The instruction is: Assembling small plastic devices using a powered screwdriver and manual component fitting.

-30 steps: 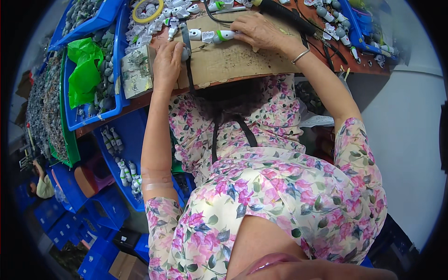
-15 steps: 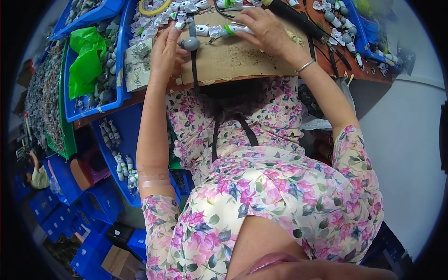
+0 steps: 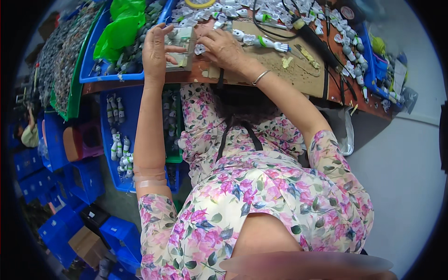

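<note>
My left hand (image 3: 155,53) is open, fingers apart, at the left side of a small pale box (image 3: 185,58) with thin metal bits on top. Nothing shows in its fingers. At the box's right side, my right hand (image 3: 227,50) has thumb and fingers pinched together. Whatever they grip, if anything, is too small to make out. A small white plastic piece (image 3: 199,49) lies just below those fingertips. To the right, a white-and-green handle-shaped part (image 3: 266,42) with a blue end lies on the brown cardboard sheet (image 3: 261,63).
White plastic shells (image 3: 228,9) crowd the table's far side. A thick black cable (image 3: 319,44) and pliers-like tools (image 3: 346,84) lie at right, beside grey-headed parts (image 3: 351,53). A blue bin (image 3: 86,70) with a green bag (image 3: 119,32) stands left; another blue tray (image 3: 112,161) is below.
Both hands have moved left to the pale box. The right hand has let go of the white-and-green part, which now lies on the cardboard. The view has shifted too.
</note>
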A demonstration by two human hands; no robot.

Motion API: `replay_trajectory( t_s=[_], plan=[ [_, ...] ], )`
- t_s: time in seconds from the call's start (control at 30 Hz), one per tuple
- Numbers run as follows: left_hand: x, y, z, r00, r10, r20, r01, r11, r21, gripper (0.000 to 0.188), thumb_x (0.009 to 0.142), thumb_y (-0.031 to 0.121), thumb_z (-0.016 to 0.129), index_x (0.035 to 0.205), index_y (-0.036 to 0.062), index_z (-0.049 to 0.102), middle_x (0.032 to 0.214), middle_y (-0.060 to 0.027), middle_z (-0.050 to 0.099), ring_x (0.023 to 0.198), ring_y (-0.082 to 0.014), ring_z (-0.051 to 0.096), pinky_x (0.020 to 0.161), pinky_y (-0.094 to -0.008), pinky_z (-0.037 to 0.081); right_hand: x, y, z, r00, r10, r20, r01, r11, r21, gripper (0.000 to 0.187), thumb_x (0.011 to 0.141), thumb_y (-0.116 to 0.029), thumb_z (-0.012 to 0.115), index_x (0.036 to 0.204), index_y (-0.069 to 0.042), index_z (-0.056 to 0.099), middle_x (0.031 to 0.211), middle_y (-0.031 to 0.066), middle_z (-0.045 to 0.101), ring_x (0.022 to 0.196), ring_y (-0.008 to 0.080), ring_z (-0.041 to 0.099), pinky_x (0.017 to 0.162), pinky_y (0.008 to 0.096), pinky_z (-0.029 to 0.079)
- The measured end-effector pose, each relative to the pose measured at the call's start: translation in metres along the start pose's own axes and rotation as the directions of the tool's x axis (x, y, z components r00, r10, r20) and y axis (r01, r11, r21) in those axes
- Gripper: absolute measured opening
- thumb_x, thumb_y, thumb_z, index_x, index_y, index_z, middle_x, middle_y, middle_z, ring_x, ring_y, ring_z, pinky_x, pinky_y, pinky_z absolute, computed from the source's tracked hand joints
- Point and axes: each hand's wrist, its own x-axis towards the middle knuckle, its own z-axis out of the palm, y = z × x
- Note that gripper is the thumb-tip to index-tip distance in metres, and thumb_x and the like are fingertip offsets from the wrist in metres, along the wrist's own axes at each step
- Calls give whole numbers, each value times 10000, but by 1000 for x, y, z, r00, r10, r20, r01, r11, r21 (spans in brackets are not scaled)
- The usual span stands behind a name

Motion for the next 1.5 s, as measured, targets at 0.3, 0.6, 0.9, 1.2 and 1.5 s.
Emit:
replay_trajectory(
  t_s=[0.3,0.6,0.9,1.2,1.5],
  plan=[
    [-12,-19,-22,984,-5,-178,15,998,57,367,981,334,469,1146,14,542,988,-96,660,589,-65,614,415,-156,413,34,2,20,994,69,-85,-67,997,35,198,845,-204,631,963,-58,566,845,118,640,829,319,595,751,415,458],
    [-9,-32,-13,947,311,-74,-188,728,659,107,846,118,608,928,73,660,883,-85,637,760,-246,612,692,-334,485,43,5,8,912,341,230,-392,888,239,183,860,-224,596,902,-56,653,768,114,654,736,256,639,671,361,483],
    [0,-47,-4,916,397,60,-305,591,747,93,809,106,619,888,84,661,872,-80,607,849,-284,574,745,-379,460,44,13,18,873,387,295,-467,838,282,233,796,-261,601,821,-41,674,694,108,643,643,231,629,654,348,489],
    [-2,-50,1,888,455,71,-330,522,787,67,803,110,623,861,113,656,853,-58,567,826,-262,564,728,-367,462,51,22,26,682,503,531,-731,469,495,252,771,-254,626,739,-8,667,587,53,583,448,126,541,437,278,421],
    [-2,-50,3,895,441,65,-306,502,809,86,824,124,615,900,114,655,873,-55,576,831,-264,572,720,-366,466,47,19,28,689,533,491,-724,476,499,241,784,-236,622,711,-9,659,588,35,581,453,108,515,429,254,398]
  ],
)
